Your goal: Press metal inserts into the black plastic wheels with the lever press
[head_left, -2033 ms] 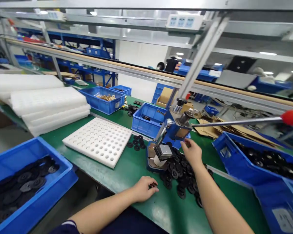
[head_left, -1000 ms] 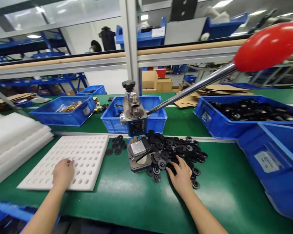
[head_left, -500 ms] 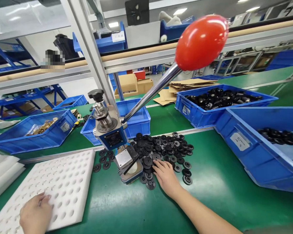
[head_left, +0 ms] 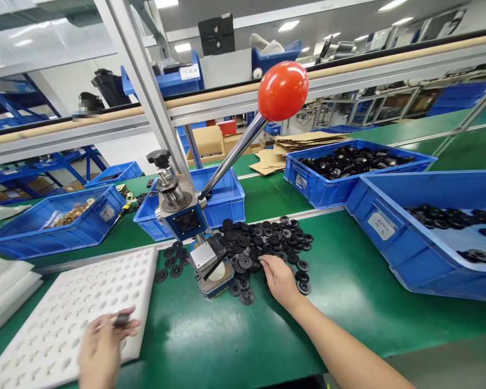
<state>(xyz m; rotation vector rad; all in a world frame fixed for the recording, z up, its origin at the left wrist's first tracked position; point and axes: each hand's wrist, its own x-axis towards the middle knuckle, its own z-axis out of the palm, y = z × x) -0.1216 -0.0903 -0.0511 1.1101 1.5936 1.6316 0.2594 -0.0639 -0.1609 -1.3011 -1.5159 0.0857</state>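
Note:
My left hand (head_left: 101, 346), smeared by motion, pinches a small dark cylindrical part (head_left: 122, 320) above the near right edge of a white foam tray (head_left: 140, 346). Rows of round holes cover that tray, many with small pale parts in them. At the near side of a pile of black ribbed discs (head_left: 273, 235), my right hand (head_left: 281, 278) has its fingers curled together; what they hold, if anything, is hidden. Between the hands stands a blue hand press (head_left: 186, 221), its lever (head_left: 238, 154) slanting up to a red knob (head_left: 283, 91). Its base (head_left: 216, 281) touches the pile.
Blue bins with black parts (head_left: 352, 162) and black rings (head_left: 449, 216) stand on the right. A bin of brass-coloured parts (head_left: 71, 213) lies on the left. Behind the press are a blue bin (head_left: 227, 197) and a metal upright (head_left: 140, 81). Flat cardboard (head_left: 303, 141) lies farther back.
My left hand has lifted off the foam tray and moved right, with the dark cylindrical part now showing. My right hand's fingers, spread on the discs before, have drawn together. The view has shifted.

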